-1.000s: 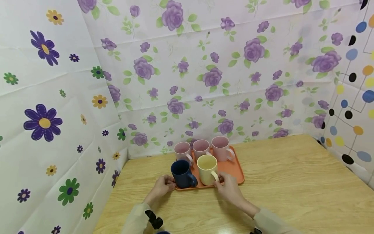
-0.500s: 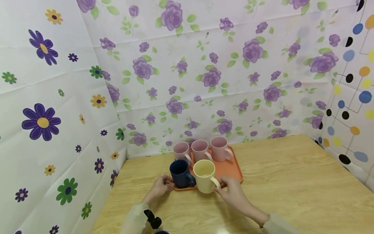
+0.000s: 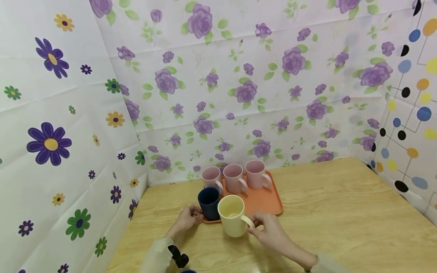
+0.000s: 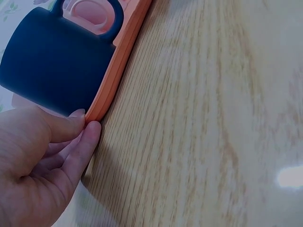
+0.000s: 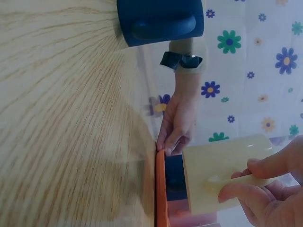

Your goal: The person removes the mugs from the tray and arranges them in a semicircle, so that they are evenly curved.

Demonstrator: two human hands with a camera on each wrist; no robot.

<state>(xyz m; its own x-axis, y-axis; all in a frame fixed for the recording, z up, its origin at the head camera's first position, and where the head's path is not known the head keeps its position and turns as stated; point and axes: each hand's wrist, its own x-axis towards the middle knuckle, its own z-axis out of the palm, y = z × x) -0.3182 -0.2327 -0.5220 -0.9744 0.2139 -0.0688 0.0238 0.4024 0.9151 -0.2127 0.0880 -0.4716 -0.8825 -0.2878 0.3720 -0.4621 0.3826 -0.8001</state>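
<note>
White cloth printed with purple roses [image 3: 293, 129] hangs behind the far side of a wooden table [image 3: 324, 204]. On the left, another white cloth [image 3: 85, 151] carries purple, green and yellow flowers, and on the right a dotted cloth [image 3: 406, 125] shows blue, black, orange and yellow discs joined by thin lines.

Near the far edge of the table lies an orange tray [image 3: 264, 201]. Three pink mugs stand in a row along its far side: a left pink mug [image 3: 210, 175], a middle pink mug [image 3: 233, 181] and a right pink mug [image 3: 255, 176]. A dark blue mug [image 3: 207, 204] stands at the near left corner, its handle hidden in the head view by the yellow mug [image 3: 231, 220] in front. A second blue mug [image 5: 158, 23] stands on the table close to the person, only its rim showing at the bottom of the head view. The left hand [image 3: 186, 220] pinches the tray's near left corner, just beside the dark blue mug.

The tabletop has pale streaked grain and a bright glare spot.

The yellow mug is plain and pale, slightly tilted, and is held up off the table at the tray's near side. The right hand [image 3: 271, 235] pinches its handle [image 3: 248, 221] between thumb and fingers, from the right.
</note>
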